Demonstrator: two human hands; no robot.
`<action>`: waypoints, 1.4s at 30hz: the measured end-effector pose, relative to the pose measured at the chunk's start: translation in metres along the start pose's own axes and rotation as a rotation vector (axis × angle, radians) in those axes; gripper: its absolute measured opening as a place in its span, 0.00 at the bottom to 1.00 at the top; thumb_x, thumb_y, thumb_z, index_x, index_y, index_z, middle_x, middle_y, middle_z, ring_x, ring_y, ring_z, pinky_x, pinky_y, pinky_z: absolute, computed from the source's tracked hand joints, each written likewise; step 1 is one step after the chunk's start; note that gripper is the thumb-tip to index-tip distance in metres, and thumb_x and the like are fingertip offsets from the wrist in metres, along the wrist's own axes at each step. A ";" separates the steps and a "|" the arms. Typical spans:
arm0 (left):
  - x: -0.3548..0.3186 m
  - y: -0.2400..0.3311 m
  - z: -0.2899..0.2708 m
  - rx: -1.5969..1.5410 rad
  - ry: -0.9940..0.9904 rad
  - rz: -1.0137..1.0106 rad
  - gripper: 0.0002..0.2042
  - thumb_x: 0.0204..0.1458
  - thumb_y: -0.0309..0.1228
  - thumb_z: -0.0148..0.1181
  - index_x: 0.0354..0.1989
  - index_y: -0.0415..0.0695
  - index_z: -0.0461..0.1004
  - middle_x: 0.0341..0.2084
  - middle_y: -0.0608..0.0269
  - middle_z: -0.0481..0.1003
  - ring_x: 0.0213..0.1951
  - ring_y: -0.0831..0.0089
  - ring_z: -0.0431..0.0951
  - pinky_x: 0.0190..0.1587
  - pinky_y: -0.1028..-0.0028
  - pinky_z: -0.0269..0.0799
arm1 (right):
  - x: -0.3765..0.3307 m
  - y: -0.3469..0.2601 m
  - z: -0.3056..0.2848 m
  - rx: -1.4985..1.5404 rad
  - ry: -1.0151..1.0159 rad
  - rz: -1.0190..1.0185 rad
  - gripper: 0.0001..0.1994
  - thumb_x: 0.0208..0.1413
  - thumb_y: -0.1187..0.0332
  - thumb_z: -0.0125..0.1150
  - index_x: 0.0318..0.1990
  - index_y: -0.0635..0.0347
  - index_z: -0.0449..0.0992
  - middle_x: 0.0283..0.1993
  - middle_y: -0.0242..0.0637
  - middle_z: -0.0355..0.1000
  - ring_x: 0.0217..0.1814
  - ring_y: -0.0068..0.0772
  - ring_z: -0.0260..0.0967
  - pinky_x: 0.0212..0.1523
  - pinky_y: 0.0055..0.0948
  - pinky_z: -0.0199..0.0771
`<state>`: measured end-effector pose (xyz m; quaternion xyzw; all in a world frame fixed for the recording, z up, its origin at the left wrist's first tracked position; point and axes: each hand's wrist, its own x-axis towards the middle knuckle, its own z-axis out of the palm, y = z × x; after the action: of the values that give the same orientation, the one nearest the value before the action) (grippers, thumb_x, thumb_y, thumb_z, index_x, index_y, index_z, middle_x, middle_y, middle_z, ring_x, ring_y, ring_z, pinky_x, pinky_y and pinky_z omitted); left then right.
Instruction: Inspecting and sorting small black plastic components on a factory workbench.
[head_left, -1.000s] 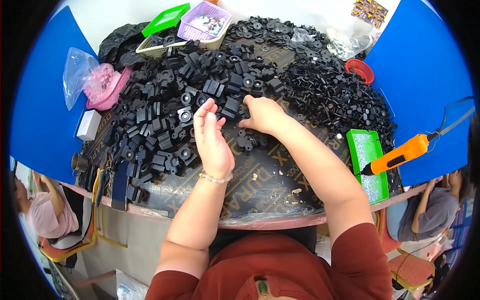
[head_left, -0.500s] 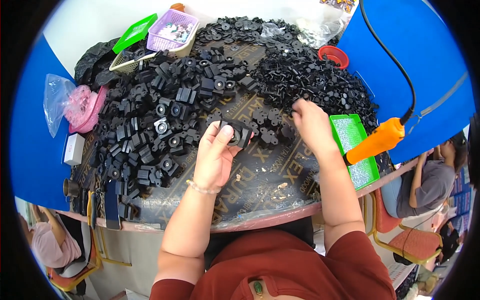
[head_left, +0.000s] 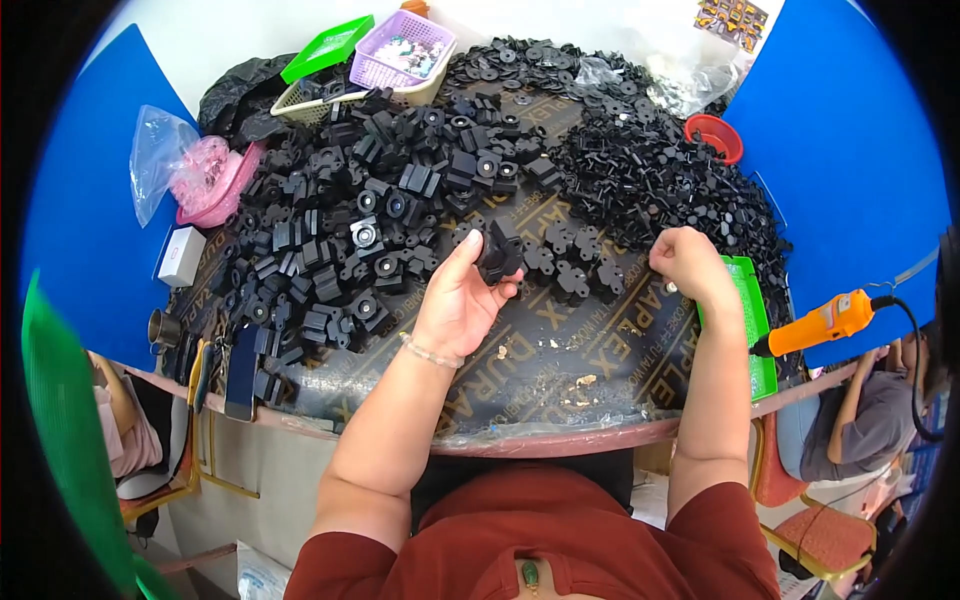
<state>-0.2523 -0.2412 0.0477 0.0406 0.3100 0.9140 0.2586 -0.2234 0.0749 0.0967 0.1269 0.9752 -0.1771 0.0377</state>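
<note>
My left hand is closed around a black plastic housing, thumb on its near side, held above the table. Over to the right, my right hand has its fingers curled together, beside the left edge of a green tray. Whatever those fingers may pinch is too small to make out. Several flat black plates lie between my hands. Beyond my right hand spreads a heap of small black parts. An orange electric screwdriver hangs by its cord over the tray.
A big pile of black housings covers the left of the table. Behind stand a purple basket and a red bowl. A pink basket, white box and phone are left. Blue panels flank the table.
My right hand has moved from the edge of the small-parts heap to beside the green tray. My left hand has turned the housing. The whole view has shifted, and green cloth now shows at left.
</note>
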 end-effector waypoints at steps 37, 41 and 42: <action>0.002 -0.014 0.014 0.336 0.021 0.296 0.20 0.68 0.36 0.44 0.65 0.44 0.59 0.54 0.48 0.72 0.51 0.58 0.78 0.52 0.63 0.77 | -0.076 -0.082 0.093 0.222 -0.231 -0.904 0.17 0.49 0.65 0.68 0.48 0.56 0.77 0.44 0.42 0.70 0.51 0.49 0.72 0.49 0.42 0.75; 0.001 -0.015 0.013 0.341 0.014 0.268 0.19 0.68 0.35 0.46 0.64 0.42 0.61 0.51 0.50 0.74 0.49 0.61 0.79 0.50 0.67 0.76 | -0.076 -0.084 0.109 0.139 -0.119 -0.985 0.10 0.47 0.72 0.64 0.39 0.57 0.77 0.40 0.41 0.70 0.47 0.47 0.73 0.46 0.43 0.76; 0.000 -0.014 0.013 0.347 0.022 0.243 0.19 0.67 0.35 0.47 0.64 0.43 0.61 0.53 0.49 0.74 0.49 0.62 0.78 0.50 0.67 0.76 | -0.076 -0.084 0.101 0.142 -0.130 -0.932 0.08 0.47 0.72 0.62 0.37 0.58 0.78 0.39 0.42 0.71 0.46 0.47 0.73 0.46 0.43 0.76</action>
<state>-0.2433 -0.2247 0.0501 0.1118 0.4583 0.8718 0.1320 -0.1690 -0.0548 0.0394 -0.3332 0.9093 -0.2490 0.0065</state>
